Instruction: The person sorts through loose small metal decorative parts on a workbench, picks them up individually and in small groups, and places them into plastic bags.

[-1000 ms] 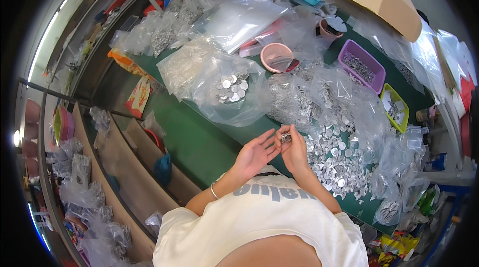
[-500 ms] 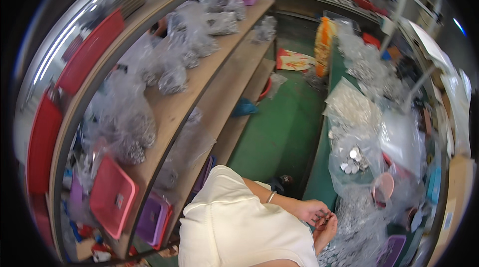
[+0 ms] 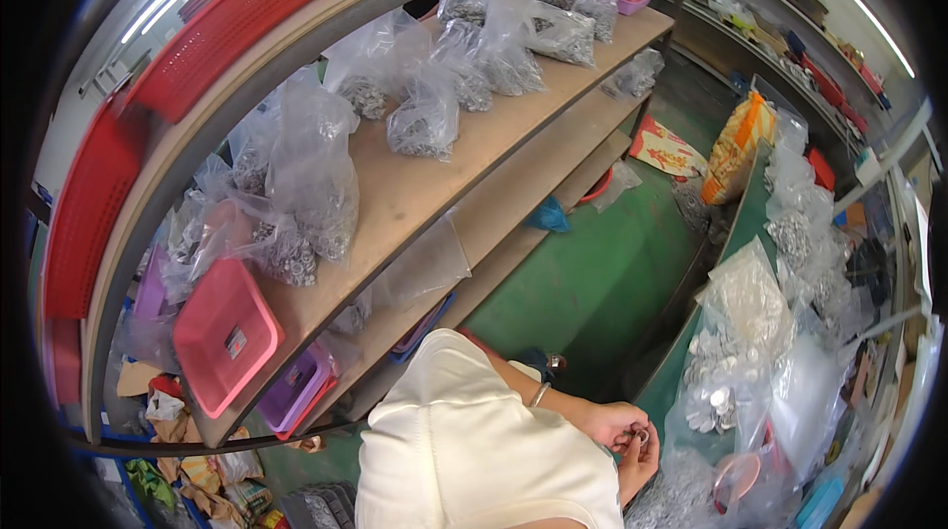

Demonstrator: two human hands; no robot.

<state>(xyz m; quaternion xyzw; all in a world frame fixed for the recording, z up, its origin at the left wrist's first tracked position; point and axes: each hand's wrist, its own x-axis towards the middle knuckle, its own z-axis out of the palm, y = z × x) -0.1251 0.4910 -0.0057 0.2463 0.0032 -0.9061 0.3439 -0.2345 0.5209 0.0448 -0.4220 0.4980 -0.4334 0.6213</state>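
My left hand [image 3: 614, 423], a bracelet at its wrist, is bent inward with its fingers closed. Just below it my right hand [image 3: 639, 470] is also closed, and the fingertips of both meet around a small, shiny ring-like metal piece [image 3: 643, 436]. Its exact kind is too small to make out. Beside my hands, on a green bench [image 3: 681, 356], lies an opened clear bag of silvery round pieces [image 3: 722, 406]. Another clear bag of small metal parts [image 3: 681, 489] is nearest to my right hand, and a pink bowl [image 3: 738, 480] stands past it.
Wooden shelves [image 3: 395, 203] on the left carry clear bags of metal parts [image 3: 425, 119], a pink tray [image 3: 227, 336] and red baskets [image 3: 237, 30]. A purple tray [image 3: 296, 386] sits lower. An orange-and-white sack [image 3: 741, 149] stands at the bench's far end, above the green floor [image 3: 583, 282].
My view has swung, so the shelves and bench sit further right and more of the left floor shows. Both hands stay together, and the ring-like piece now shows between the fingertips.
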